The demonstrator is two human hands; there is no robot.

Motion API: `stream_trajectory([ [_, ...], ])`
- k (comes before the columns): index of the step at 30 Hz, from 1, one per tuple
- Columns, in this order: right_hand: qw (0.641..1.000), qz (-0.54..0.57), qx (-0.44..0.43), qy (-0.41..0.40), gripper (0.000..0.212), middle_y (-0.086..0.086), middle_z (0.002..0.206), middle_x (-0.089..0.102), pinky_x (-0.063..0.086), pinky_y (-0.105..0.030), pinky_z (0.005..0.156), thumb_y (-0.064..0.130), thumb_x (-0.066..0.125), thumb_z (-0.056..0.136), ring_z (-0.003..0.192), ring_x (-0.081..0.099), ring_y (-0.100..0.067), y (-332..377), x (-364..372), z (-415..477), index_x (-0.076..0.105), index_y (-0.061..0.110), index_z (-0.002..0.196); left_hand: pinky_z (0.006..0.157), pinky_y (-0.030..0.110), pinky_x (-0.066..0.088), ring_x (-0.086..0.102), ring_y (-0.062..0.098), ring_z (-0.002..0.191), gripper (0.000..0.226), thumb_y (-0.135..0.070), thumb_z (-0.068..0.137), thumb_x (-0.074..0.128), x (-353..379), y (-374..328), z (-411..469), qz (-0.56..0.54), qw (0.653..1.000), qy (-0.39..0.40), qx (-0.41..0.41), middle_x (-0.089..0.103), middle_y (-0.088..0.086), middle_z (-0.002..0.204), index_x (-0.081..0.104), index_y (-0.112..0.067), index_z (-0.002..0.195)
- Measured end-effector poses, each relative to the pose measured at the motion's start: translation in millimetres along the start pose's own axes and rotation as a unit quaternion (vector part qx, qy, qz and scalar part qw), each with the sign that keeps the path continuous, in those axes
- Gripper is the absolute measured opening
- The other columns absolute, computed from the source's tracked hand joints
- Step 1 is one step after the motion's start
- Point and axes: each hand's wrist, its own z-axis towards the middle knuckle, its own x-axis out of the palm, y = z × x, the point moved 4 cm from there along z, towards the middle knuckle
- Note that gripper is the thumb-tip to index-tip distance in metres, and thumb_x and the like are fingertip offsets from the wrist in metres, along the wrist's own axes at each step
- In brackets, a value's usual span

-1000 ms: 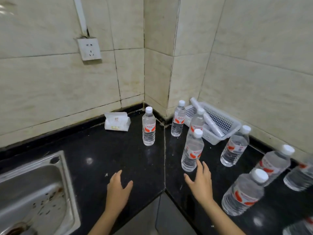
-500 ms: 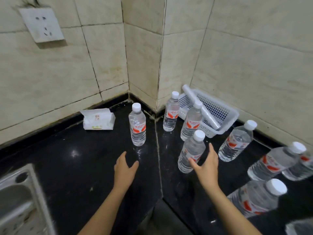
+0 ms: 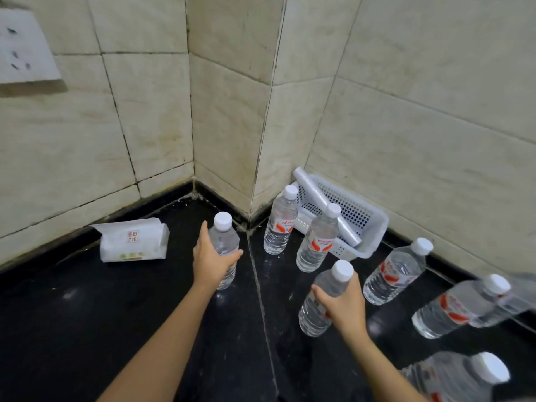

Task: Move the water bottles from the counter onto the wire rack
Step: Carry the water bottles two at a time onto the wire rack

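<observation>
Evidently both hands are taking one bottle each. The left hand (image 3: 213,256) is curled round the left bottle (image 3: 229,242), which stands upright on the black counter (image 3: 87,314) just beside the seam. The thumb lies across the front and the fingers (image 3: 204,232), kept together, go round the far side. The right hand (image 3: 345,306) holds the right bottle (image 3: 311,317) high on its body, just under the white cap, with the thumb on one side and the fingers wrapped round the other. I cannot tell if its base touches the counter.

The bottles look full, so I judge them rather heavy for their size. The clear plastic is thin and ribbed and will probably give under a hard squeeze. The ribbed middle seems the best place to hold, because the shoulder is smooth and narrows, and a grip there could slide. Five other bottles (image 3: 394,271) wait on the counter near the right wall, all with red and white labels. The wire rack is not in view. On wires a narrow base may stand badly, so each bottle wants a slow, straight placing.

Behind them sits a white plastic basket (image 3: 377,227) with perforated walls, holding a pale roll (image 3: 319,198). A soft tissue pack (image 3: 133,240) lies near the left wall. The counter is glossy stone and the wall tiles (image 3: 406,111) are cream and matt
</observation>
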Motion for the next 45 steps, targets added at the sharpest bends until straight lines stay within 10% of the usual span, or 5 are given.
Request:
stream_trajectory([
  [17, 0.999, -0.022, 0.008, 0.048, 0.061, -0.004, 0.108, 0.054, 0.039, -0.027, 0.080, 0.016, 0.081, 0.062, 0.097, 0.054, -0.018, -3.4, -10.4, -5.8, 0.038, 0.022, 0.104, 0.079, 0.032, 0.037, 0.051, 0.012, 0.083, 0.056, -0.018, 0.054, 0.086, 0.9, -12.0, -85.2, 0.097, 0.988, 0.091, 0.083, 0.050, -0.021, 0.078, 0.037, -0.039, 0.074],
  [34, 0.993, -0.023, 0.103, -0.050, 0.055, 0.002, 0.098, 0.060, 0.040, -0.008, 0.072, 0.025, 0.081, 0.056, 0.090, 0.057, -0.012, -32.7, -82.8, -129.8, 0.048, 0.024, 0.100, 0.085, 0.041, 0.050, 0.063, 0.018, 0.093, 0.061, -0.033, 0.046, 0.080, 30.4, -5.6, -166.5, 0.064, 0.953, 0.287, 0.066, 0.063, -0.015, 0.095, 0.042, -0.061, 0.085],
  [40, 0.978, -0.017, 0.159, -0.137, 0.055, 0.005, 0.091, 0.059, 0.043, -0.028, 0.079, 0.014, 0.081, 0.059, 0.090, 0.057, -0.015, -59.2, -145.8, -200.5, 0.045, 0.028, 0.098, 0.063, 0.010, 0.046, 0.062, -0.007, 0.073, 0.064, -0.022, 0.043, 0.083, 67.3, -25.4, -229.1, 0.020, 0.925, 0.374, 0.060, 0.066, -0.010, 0.089, 0.055, -0.029, 0.101],
  [45, 0.960, -0.025, 0.191, -0.202, 0.053, 0.003, 0.088, 0.062, 0.051, -0.041, 0.082, 0.018, 0.081, 0.057, 0.089, 0.061, -0.022, -93.8, -219.1, -270.2, 0.046, 0.028, 0.095, 0.070, 0.022, 0.047, 0.064, 0.007, 0.083, 0.062, -0.007, 0.054, 0.084, 99.3, -40.0, -302.5, 0.015, 0.911, 0.404, 0.086, 0.067, -0.008, 0.093, 0.054, -0.027, 0.104],
])
